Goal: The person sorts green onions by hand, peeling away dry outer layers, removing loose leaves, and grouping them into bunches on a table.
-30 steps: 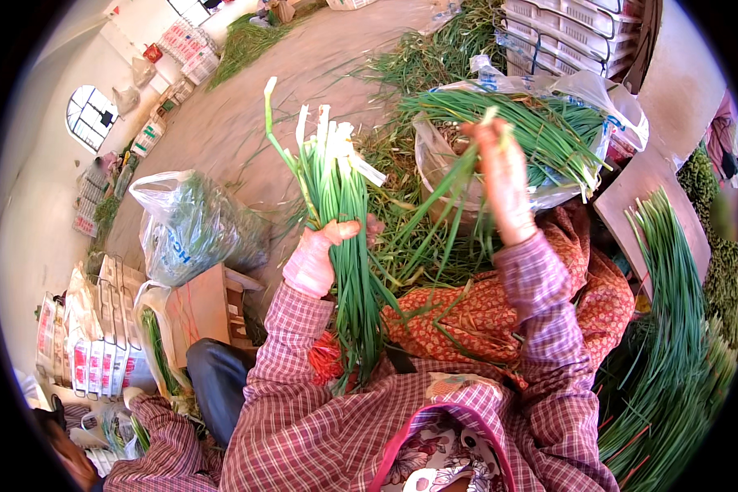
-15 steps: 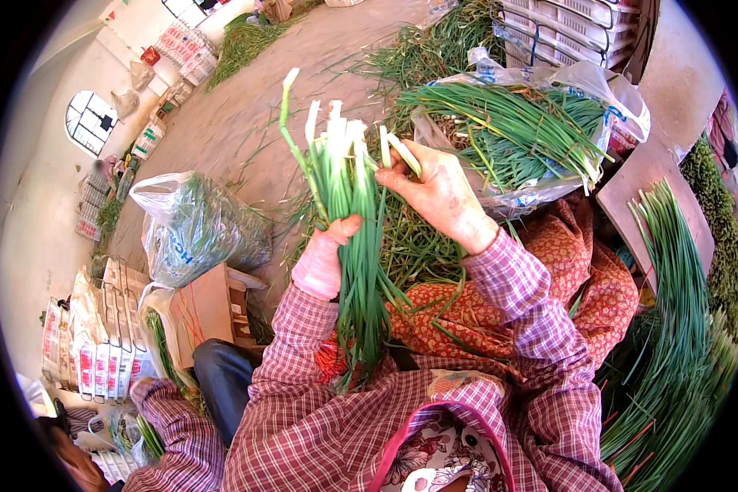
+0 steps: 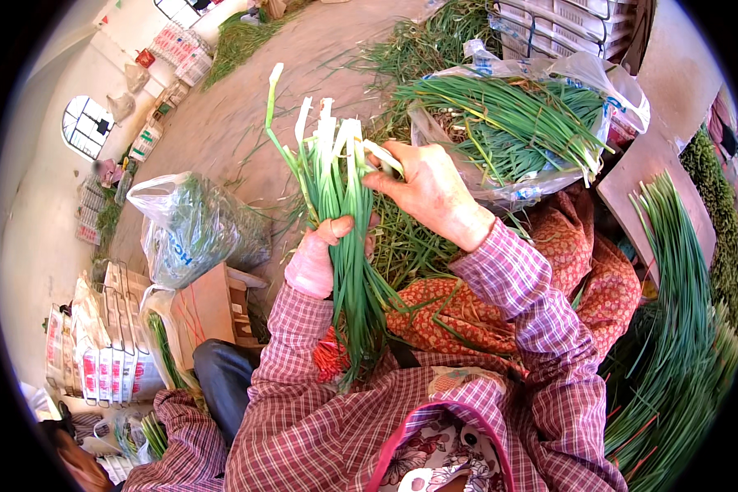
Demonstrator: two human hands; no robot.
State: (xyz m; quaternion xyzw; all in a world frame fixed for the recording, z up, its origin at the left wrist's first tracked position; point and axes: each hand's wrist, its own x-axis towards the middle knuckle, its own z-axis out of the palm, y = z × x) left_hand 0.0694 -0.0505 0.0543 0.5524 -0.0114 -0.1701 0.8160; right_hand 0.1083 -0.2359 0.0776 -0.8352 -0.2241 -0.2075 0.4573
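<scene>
A bunch of chives stands upright in front of me, white stem ends up and long green leaves hanging toward my lap. My left hand, with pink covering at the wrist, is wrapped round its middle. At the top right of the bunch, my right hand pinches a pale stem that leans outward between thumb and forefinger. One longer stalk sticks up at the bunch's left. Below my hands, an orange flowered cloth covers my lap, and loose leaves lie just beyond it.
An open plastic bag heaped with chives lies at the far right. Long bundles rest on a board beside me. A filled clear bag stands left, near crates. Another person's plaid sleeve shows lower left.
My right hand has shifted slightly left, closer against the bunch, and the pale stem in its fingers has tilted. My left hand keeps its hold on the bunch.
</scene>
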